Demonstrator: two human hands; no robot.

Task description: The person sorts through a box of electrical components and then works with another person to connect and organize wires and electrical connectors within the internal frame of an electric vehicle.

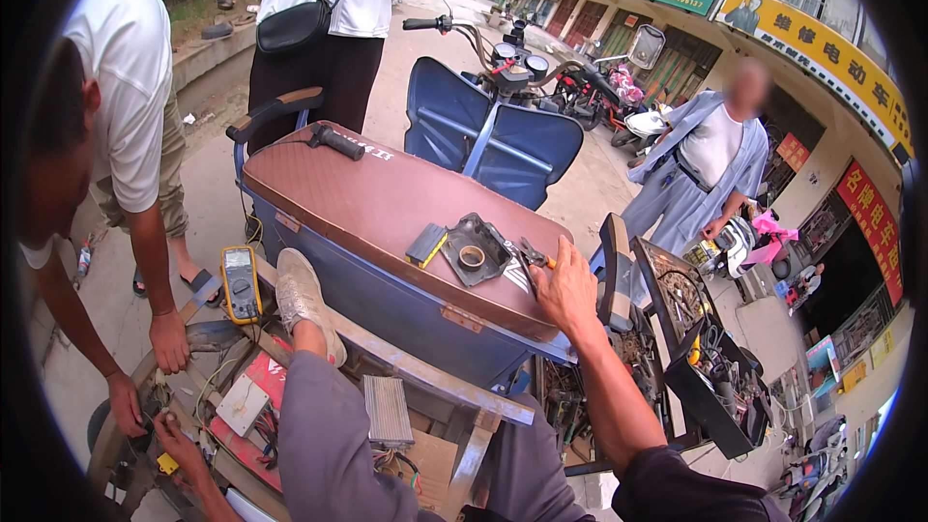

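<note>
Touching the orange-handled pliers (531, 252) on the brown padded seat (367, 198), the right hand (568, 292) has its fingers at the handles; whether the grip is fully closed cannot be determined. The left hand (181, 443) is well apart from it, low among thin wires (206, 401) and near a co-worker's hand (126, 406); its hold on any wire cannot be confirmed. Left of the right hand lies a shallow black tray (478, 277) carrying a tape roll (471, 265), with a black-and-yellow box (426, 245) beside it. A yellow multimeter (242, 285) is beyond the left hand. Handling: the pliers should be rigid and dense, possibly slippery if oily; grasp both handles, clear of the pivot. The wires should be light and flexible, with fragile ends; hold by the insulation.
</note>
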